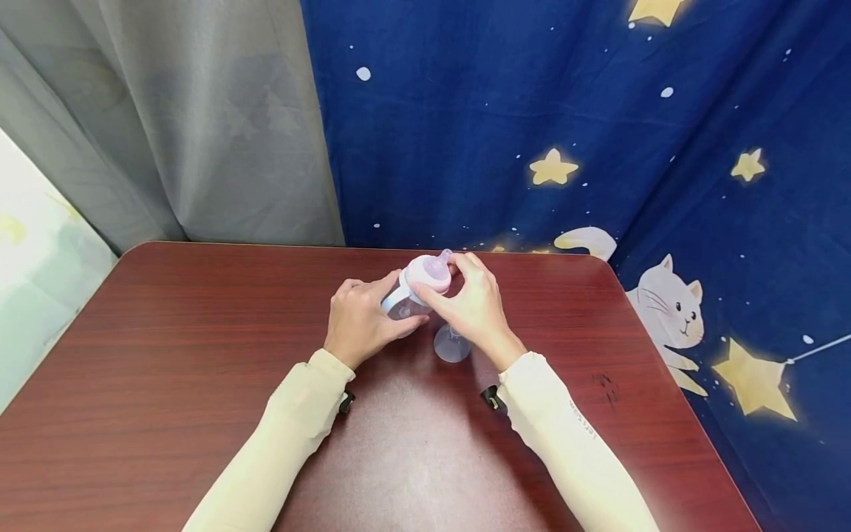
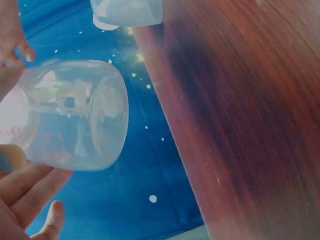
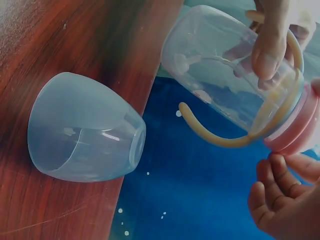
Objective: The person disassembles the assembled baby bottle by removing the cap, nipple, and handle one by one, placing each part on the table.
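Note:
A clear baby bottle (image 1: 404,307) is held tilted above the table, its nipple (image 1: 437,264) pointing up and to the right. My left hand (image 1: 359,318) grips the bottle's body from the left side. With thumb and fingers, my right hand (image 1: 479,307) holds the pink collar (image 3: 295,122) below the nipple. In the right wrist view a curved yellowish handle (image 3: 215,137) sticks out from the bottle's neck, and a straw shows inside the body. A translucent dome-shaped cap (image 3: 85,130) stands on the table below my right hand.
The reddish-brown wooden table (image 1: 219,369) has its far edge just beyond my hands. Behind it hang a grey curtain (image 1: 219,133) and a blue curtain (image 1: 452,148) with stars and a cat. Dark marks (image 1: 605,384) show on the tabletop at the right.

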The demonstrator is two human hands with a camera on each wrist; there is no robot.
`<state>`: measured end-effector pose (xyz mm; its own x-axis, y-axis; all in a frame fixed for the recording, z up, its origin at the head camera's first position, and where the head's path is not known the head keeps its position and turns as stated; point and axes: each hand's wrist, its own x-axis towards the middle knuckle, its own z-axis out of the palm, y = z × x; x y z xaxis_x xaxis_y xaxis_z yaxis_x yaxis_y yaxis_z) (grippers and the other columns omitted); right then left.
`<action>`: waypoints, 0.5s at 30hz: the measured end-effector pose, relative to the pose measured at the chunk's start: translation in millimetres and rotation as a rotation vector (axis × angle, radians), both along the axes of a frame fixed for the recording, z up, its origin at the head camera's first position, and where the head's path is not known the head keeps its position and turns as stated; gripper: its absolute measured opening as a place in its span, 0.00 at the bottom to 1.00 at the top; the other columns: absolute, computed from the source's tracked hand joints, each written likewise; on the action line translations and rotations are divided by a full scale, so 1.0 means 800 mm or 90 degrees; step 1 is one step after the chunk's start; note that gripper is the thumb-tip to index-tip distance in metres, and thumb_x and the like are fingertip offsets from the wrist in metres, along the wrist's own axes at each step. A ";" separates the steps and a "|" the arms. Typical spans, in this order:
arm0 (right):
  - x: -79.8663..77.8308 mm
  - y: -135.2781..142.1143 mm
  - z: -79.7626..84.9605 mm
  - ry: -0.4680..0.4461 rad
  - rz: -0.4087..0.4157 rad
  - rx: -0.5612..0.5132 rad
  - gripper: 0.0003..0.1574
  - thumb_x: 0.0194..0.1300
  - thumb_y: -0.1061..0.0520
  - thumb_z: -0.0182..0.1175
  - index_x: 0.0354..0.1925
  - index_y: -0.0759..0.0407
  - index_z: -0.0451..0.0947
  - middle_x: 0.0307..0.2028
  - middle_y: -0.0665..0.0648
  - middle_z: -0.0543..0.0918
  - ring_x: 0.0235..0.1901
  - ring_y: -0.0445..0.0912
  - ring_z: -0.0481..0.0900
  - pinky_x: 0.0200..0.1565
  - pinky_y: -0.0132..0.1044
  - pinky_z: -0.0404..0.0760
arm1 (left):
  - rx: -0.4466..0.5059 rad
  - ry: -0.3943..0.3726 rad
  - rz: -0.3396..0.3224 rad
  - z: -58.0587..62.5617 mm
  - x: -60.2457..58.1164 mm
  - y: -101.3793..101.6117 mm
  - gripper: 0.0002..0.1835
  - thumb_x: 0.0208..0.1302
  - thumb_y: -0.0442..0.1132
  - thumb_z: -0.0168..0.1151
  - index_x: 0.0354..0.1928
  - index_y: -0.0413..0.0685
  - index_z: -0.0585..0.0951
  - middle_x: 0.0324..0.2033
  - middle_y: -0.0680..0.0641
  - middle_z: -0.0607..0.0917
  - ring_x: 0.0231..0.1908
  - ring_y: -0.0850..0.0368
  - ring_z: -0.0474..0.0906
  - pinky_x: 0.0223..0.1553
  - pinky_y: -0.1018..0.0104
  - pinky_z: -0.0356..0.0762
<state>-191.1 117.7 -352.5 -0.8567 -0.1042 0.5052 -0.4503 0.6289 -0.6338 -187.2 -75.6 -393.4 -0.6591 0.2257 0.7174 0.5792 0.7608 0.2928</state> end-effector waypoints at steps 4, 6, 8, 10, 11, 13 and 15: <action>-0.003 0.004 -0.001 0.013 0.063 -0.032 0.29 0.51 0.42 0.76 0.47 0.55 0.82 0.42 0.50 0.80 0.43 0.44 0.77 0.48 0.43 0.76 | 0.025 -0.048 -0.003 0.001 0.001 0.000 0.36 0.38 0.67 0.77 0.49 0.54 0.85 0.24 0.50 0.87 0.24 0.51 0.77 0.29 0.54 0.73; -0.003 0.006 -0.001 0.014 0.082 -0.039 0.31 0.51 0.44 0.76 0.51 0.56 0.82 0.44 0.51 0.80 0.45 0.44 0.77 0.50 0.43 0.75 | 0.034 -0.072 -0.005 0.003 0.002 -0.001 0.36 0.38 0.67 0.76 0.49 0.56 0.86 0.23 0.51 0.87 0.24 0.50 0.76 0.27 0.55 0.72; -0.003 0.007 -0.001 0.010 0.104 -0.046 0.33 0.52 0.46 0.75 0.54 0.57 0.81 0.46 0.52 0.79 0.47 0.45 0.76 0.52 0.44 0.75 | 0.043 -0.101 -0.011 0.005 0.003 -0.002 0.36 0.38 0.68 0.76 0.51 0.58 0.86 0.24 0.52 0.87 0.25 0.51 0.75 0.27 0.55 0.71; -0.003 0.009 0.000 0.006 0.129 -0.054 0.34 0.53 0.49 0.75 0.57 0.59 0.80 0.47 0.53 0.79 0.49 0.46 0.76 0.53 0.43 0.73 | 0.057 -0.133 -0.025 0.007 0.004 -0.003 0.37 0.39 0.67 0.76 0.53 0.58 0.86 0.26 0.53 0.87 0.25 0.52 0.75 0.27 0.56 0.70; -0.003 0.011 0.000 0.004 0.144 -0.061 0.34 0.53 0.50 0.74 0.57 0.59 0.80 0.48 0.54 0.78 0.50 0.46 0.76 0.54 0.43 0.73 | 0.065 -0.151 -0.034 0.008 0.005 -0.003 0.37 0.39 0.67 0.76 0.53 0.59 0.86 0.27 0.54 0.88 0.26 0.53 0.75 0.28 0.56 0.70; -0.002 0.013 0.001 -0.001 0.176 -0.079 0.34 0.53 0.54 0.73 0.58 0.61 0.79 0.49 0.56 0.78 0.52 0.47 0.75 0.56 0.43 0.72 | 0.087 -0.184 -0.060 0.009 0.006 -0.004 0.37 0.39 0.66 0.77 0.54 0.59 0.86 0.28 0.55 0.88 0.26 0.57 0.77 0.28 0.58 0.70; -0.002 0.015 0.001 -0.003 0.208 -0.101 0.33 0.53 0.56 0.72 0.58 0.62 0.78 0.50 0.57 0.78 0.53 0.48 0.75 0.57 0.45 0.71 | 0.112 -0.212 -0.092 0.010 0.007 -0.005 0.37 0.39 0.64 0.79 0.54 0.59 0.86 0.31 0.56 0.89 0.27 0.60 0.78 0.28 0.60 0.71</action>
<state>-192.6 130.0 -351.4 -0.7938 -0.2936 0.5326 -0.6076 0.3464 -0.7147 -182.0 -79.2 -385.5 -0.8322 0.2263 0.5062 0.5286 0.5995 0.6010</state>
